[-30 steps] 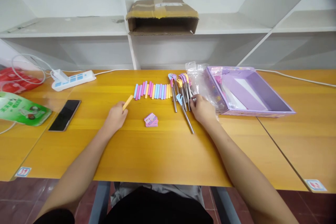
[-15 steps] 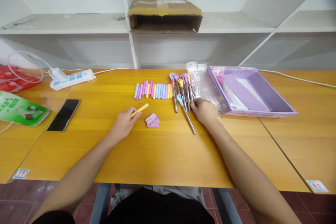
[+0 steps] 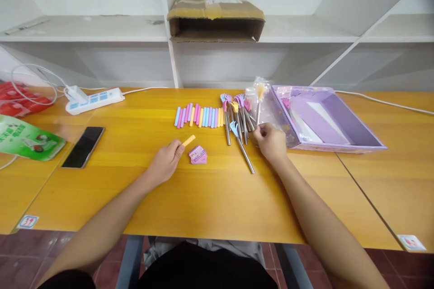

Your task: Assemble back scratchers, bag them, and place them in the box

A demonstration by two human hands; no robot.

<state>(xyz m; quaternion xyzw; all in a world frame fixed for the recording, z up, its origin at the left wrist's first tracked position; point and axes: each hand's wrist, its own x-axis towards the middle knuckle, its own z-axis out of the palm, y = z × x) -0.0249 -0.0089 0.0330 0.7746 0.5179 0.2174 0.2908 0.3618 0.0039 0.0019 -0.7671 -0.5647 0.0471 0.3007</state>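
My left hand is closed around a short yellow tube, whose far end sticks out past the fingers. In my right hand the lower metal rod of a back scratcher with a yellow hand-shaped head is pinched. Its head overlaps the clear plastic bags; I cannot tell whether it is inside one. A pile of back scratchers lies just left of that hand, and a blue-headed back scratcher lies nearer me. Coloured tubes form a row, with small purple cards in front.
A purple box stands at the right, holding papers and a pink-headed piece. On the left are a phone, a power strip, a green pouch and red packaging. A cardboard box sits on the shelf above.
My right hand has moved slightly right, and the yellow-headed back scratcher now shows upright above it. My left hand has shifted a little right and down with the yellow tube.
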